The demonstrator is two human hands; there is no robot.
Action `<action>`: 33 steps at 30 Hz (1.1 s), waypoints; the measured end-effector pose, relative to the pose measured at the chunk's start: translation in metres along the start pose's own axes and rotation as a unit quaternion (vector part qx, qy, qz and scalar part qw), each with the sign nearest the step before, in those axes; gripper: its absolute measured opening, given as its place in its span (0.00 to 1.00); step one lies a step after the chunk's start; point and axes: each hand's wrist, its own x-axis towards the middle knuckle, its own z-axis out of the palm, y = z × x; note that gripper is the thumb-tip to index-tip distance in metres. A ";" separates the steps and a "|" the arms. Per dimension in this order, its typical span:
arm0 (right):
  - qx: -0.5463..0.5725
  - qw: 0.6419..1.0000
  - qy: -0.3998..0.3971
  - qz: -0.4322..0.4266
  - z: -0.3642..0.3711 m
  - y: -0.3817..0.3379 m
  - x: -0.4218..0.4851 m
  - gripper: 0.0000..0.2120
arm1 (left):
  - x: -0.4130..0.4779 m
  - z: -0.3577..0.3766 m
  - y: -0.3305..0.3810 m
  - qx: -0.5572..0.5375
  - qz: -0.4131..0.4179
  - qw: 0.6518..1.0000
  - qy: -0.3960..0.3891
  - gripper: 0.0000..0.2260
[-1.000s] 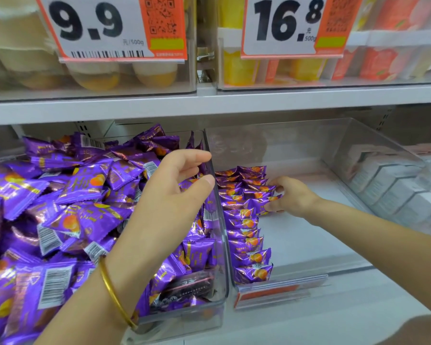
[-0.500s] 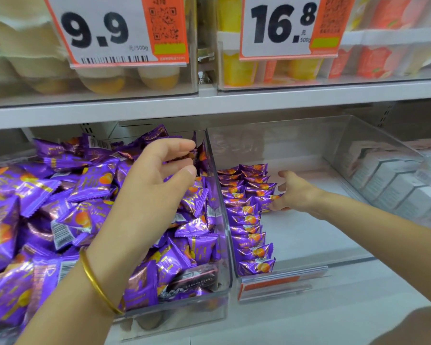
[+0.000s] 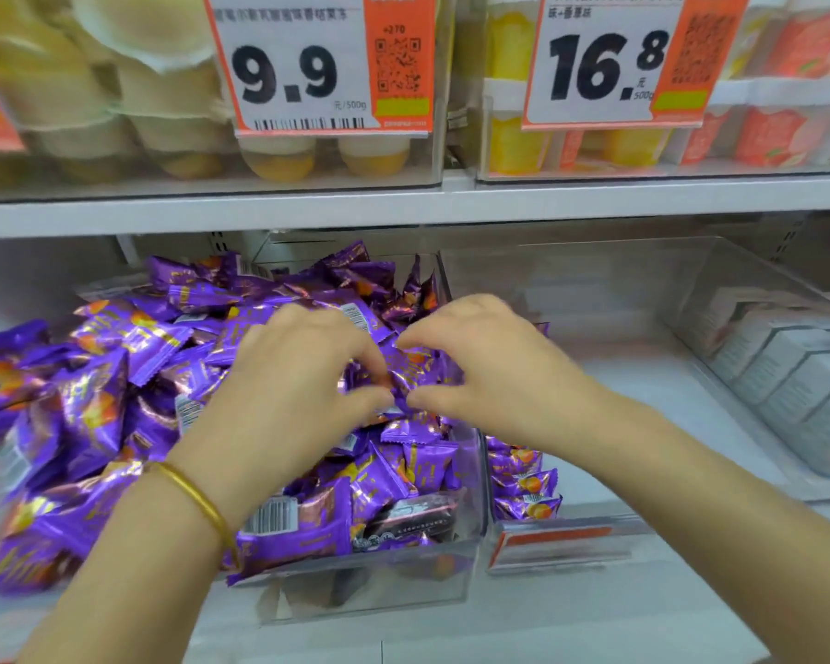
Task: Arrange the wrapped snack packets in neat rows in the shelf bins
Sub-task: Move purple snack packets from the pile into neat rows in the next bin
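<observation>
Purple foil with an orange fruit print and gold lettering covers the heap of packets [image 3: 116, 376] that fills the left bin [image 3: 370, 587], a clear box at the front edge of the lower shelf. The gold writing is too blurred to read; a few packets show white barcode panels. Both hands meet above the right half of this heap. The left hand [image 3: 303, 381], with a gold bangle [image 3: 197, 500] on its wrist, and the right hand [image 3: 494, 376] each curl fingers and thumb in on one packet [image 3: 406, 373] held between them, though motion blur hides how its ends lie. A dark wrapper [image 3: 418, 515] sits against the left bin's front wall, its print too small to make out.

The right bin [image 3: 571, 270] holds a row of packets [image 3: 523, 486] along its left wall; the right forearm covers the row's far part. An orange label strip [image 3: 547, 543] on its front edge is unreadable.

On the upper shelf [image 3: 403, 208], one price card [image 3: 298, 74] reads "9.9", "元/500g" and "+270" above a QR code, with a barcode below; its top line of characters is blurred. A second card [image 3: 604, 64] reads "16.8" and "元 500g", its top cut off. Pale pudding cups [image 3: 279, 158] stand behind the first card. Grey-white boxes [image 3: 796, 376] at the lower shelf's right edge are blurred and cut off.
</observation>
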 end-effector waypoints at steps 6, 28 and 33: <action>-0.132 0.987 -0.086 0.040 -0.002 -0.015 0.019 0.22 | -0.002 0.012 0.007 0.205 0.004 0.977 -0.062 0.21; 0.674 0.723 0.050 0.140 -0.011 0.013 -0.022 0.14 | 0.013 0.010 0.004 -0.450 -0.094 0.875 0.153 0.05; 0.666 0.731 0.069 0.132 -0.011 0.013 -0.022 0.16 | 0.016 0.010 0.010 -0.466 -0.093 0.869 0.137 0.08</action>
